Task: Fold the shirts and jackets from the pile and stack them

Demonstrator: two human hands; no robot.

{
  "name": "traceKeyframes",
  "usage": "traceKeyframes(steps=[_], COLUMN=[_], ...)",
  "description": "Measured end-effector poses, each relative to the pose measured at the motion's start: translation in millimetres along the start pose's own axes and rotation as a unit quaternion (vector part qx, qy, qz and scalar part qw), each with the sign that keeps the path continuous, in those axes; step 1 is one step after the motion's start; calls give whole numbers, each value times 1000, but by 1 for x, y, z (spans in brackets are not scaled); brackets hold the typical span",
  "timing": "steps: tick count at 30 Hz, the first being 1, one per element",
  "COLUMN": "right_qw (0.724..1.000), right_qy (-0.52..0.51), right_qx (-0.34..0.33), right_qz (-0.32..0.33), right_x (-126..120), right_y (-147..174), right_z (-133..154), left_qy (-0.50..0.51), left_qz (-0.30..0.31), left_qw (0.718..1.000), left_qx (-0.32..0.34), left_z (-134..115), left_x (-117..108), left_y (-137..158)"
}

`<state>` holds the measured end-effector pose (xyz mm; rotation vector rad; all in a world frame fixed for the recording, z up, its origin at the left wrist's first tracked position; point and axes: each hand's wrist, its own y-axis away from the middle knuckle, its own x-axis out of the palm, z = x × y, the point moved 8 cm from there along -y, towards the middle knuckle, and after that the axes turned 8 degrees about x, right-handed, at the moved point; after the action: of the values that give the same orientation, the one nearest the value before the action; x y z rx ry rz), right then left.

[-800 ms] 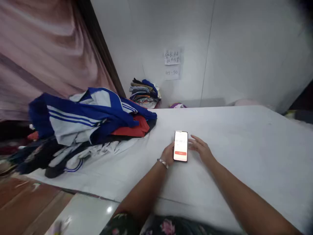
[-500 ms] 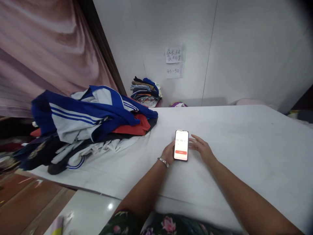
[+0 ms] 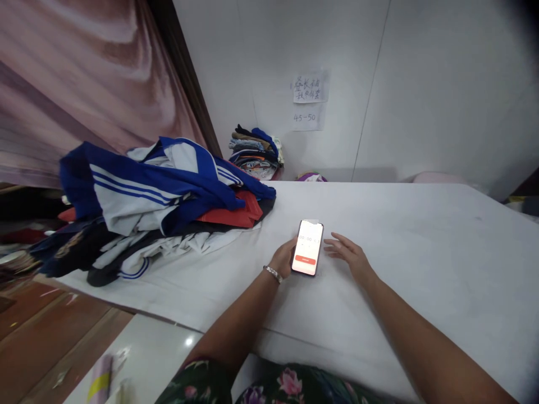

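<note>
A smartphone (image 3: 307,247) with a lit white screen, a row of digits and a red button is held over the white table (image 3: 404,241). My left hand (image 3: 283,259), with a silver bracelet at the wrist, grips the phone by its left edge; most of those fingers are hidden behind it. Just right of the phone, my right hand (image 3: 347,253) has its fingers stretched out and apart, holding nothing. To the left lies a loose heap of clothes, with a blue and white striped jacket (image 3: 168,185) on top and a red garment (image 3: 236,212) under it.
Behind the table's far edge stands a stack of folded clothes (image 3: 256,151). Handwritten paper signs (image 3: 311,88) hang on the grey wall. A pink curtain (image 3: 84,78) drapes at the left. Below the table's near left edge, a purple and yellow roll (image 3: 100,381) shows.
The phone has shifted slightly left and tilted in my left hand, and a gap has opened between it and my right hand. The camera view has turned a little.
</note>
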<state>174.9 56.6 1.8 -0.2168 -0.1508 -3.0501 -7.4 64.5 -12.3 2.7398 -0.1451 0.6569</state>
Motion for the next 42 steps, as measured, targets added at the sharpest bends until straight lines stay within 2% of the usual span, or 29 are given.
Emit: traceKeyframes(steps=[4, 12, 17, 25, 29, 31, 35, 39, 42], right_qw=[999, 994, 988, 981, 978, 976, 975, 974, 975], right_qy=[40, 110, 152, 184, 201, 206, 208, 211, 206], right_qx=[5, 21, 39, 57, 56, 60, 71, 74, 71], right_qz=[4, 6, -4, -24, -25, -30, -45, -41, -35], right_x=[1, 5, 2, -4, -4, -5, -10, -16, -18], right_y=[3, 6, 6, 6, 7, 7, 5, 2, 1], right_z=[-2, -7, -13, -20, -20, -19, -21, -25, -28], left_qy=[-44, -94, -93, -129, -126, -125, -190, -282, -308], left_qz=[-26, -167, -226, -227, -228, -248, -316, -316, -328], left_qw=[998, 980, 968, 960, 961, 957, 925, 900, 891], left_qx=[-24, -50, -49, -98, -94, -88, -91, -101, -69], left_z=[-24, -80, -98, -103, -106, -109, -116, -119, -121], left_x=[-41, -161, -209, -250, -258, -261, -271, -272, -274], left_y=[19, 69, 95, 109, 108, 108, 116, 120, 121])
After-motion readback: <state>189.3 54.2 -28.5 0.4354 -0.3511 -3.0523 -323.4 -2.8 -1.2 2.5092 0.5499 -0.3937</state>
